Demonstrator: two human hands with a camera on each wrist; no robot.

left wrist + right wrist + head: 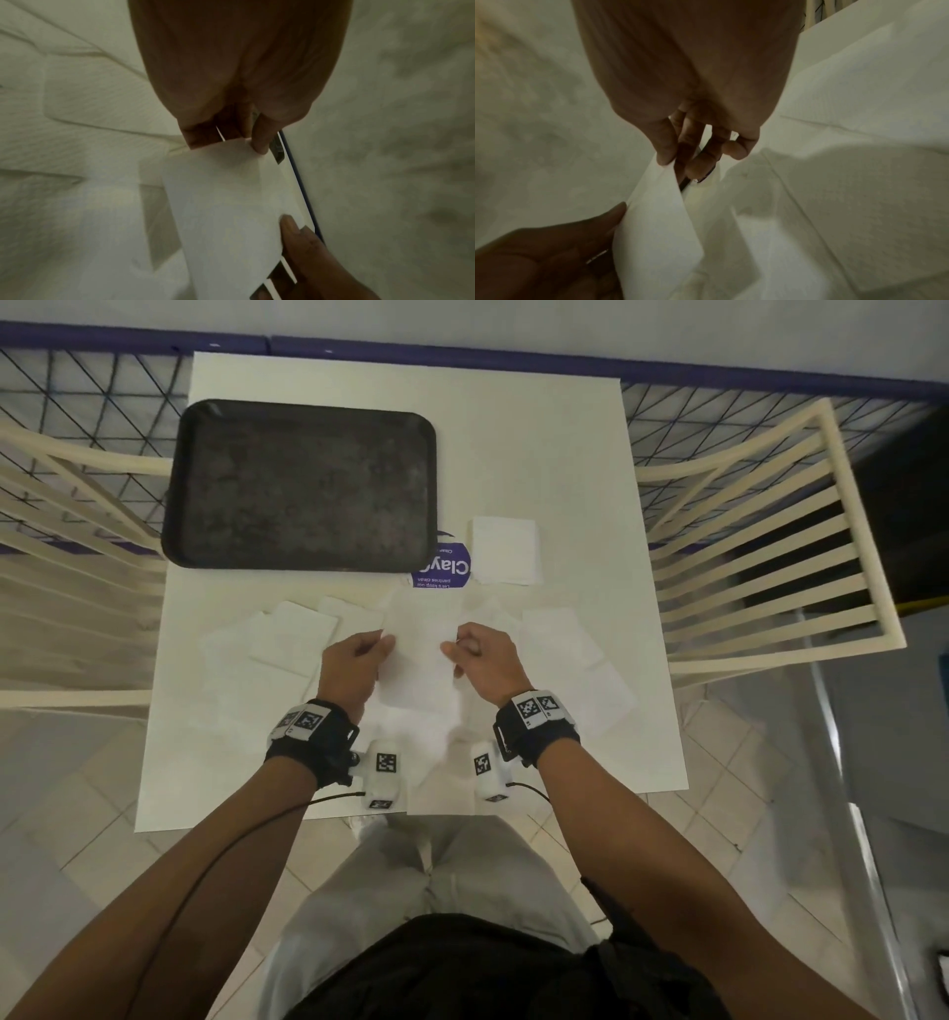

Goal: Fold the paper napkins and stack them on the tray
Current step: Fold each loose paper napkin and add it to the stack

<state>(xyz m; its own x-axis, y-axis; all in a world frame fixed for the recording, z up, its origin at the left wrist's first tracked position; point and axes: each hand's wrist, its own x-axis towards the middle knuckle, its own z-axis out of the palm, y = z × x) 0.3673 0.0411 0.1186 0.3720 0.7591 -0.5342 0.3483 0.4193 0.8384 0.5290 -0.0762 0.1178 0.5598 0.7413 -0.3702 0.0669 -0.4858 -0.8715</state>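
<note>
I hold one white paper napkin above the table's middle, between both hands. My left hand pinches its left edge and my right hand pinches its right edge. In the left wrist view the thumb and fingers clamp the napkin at a corner; in the right wrist view the napkin bends between thumb and fingers. The dark tray lies at the far left with nothing on it. Several unfolded napkins are spread across the table under my hands.
A small stack of folded white napkins sits right of the tray, beside a purple napkin wrapper. Cream slatted chairs stand on both sides of the white table. A dark mesh railing runs behind.
</note>
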